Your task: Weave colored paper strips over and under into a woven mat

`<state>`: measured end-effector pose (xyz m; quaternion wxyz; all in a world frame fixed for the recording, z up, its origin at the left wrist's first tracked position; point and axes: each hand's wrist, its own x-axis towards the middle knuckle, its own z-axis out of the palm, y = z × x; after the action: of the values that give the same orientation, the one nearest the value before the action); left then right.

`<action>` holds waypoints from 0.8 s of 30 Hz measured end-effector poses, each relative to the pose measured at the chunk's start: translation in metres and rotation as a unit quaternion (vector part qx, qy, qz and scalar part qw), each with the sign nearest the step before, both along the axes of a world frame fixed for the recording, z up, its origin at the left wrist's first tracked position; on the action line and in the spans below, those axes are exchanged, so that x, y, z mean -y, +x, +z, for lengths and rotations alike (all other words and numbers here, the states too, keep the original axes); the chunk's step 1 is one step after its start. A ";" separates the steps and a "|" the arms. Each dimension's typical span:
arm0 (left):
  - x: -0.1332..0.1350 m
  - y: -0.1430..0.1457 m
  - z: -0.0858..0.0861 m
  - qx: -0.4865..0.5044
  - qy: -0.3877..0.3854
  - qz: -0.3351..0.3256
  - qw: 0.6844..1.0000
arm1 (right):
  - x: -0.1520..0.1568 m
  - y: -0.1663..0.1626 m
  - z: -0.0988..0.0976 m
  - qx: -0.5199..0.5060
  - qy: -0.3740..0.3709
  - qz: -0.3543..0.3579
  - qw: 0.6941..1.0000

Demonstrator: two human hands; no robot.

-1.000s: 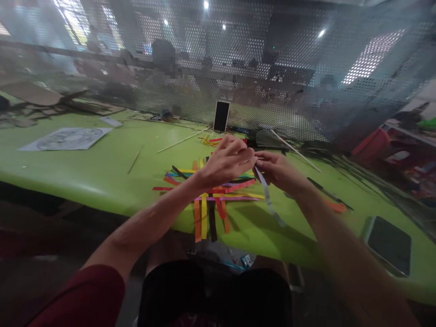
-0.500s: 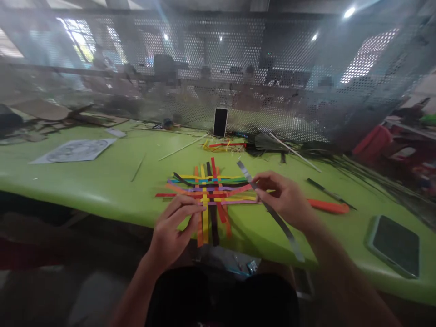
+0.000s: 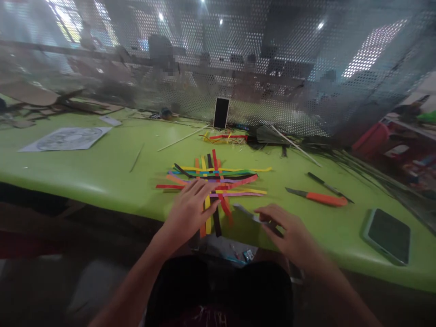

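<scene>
Colourful flat strips (image 3: 238,182) cross over and under each other in a loose weave at the middle of the green table. My left hand (image 3: 195,203) lies over the lower left part of the weave, its fingers stretched out across the strips and hiding some crossings. To the right of the weave, my right hand (image 3: 279,223) pinches a grey strip (image 3: 245,212) between thumb and fingers. The strip's free end points left toward the weave, apart from it; its other end is hidden by the hand.
An orange-handled knife (image 3: 325,198) and a dark pen-like tool (image 3: 325,184) lie right of the weave. A phone (image 3: 388,237) rests near the front right edge; another phone (image 3: 221,113) stands at the back. A printed paper (image 3: 66,138) is at left. Dark strips (image 3: 269,135) lie behind.
My right hand has drawn the grey strip down, away from the weave's right ends. My left hand has moved right and up, and its fingers now spread over the strips.
</scene>
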<state>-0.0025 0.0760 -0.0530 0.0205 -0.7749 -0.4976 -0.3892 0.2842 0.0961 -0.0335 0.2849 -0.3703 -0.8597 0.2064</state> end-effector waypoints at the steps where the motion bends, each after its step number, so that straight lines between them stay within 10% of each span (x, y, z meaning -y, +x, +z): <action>1: -0.004 0.002 0.000 -0.021 -0.015 -0.002 1.000 | 0.002 0.001 -0.003 0.006 -0.001 -0.002 1.000; 24: -0.021 -0.002 -0.002 -0.131 -0.145 -0.158 0.968 | 0.001 -0.017 -0.016 -0.069 -0.060 -0.025 0.996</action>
<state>-0.0048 0.0969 -0.0549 -0.0888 -0.8825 -0.4134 -0.2060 0.2673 0.0955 -0.0491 0.3260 -0.3930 -0.8146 0.2752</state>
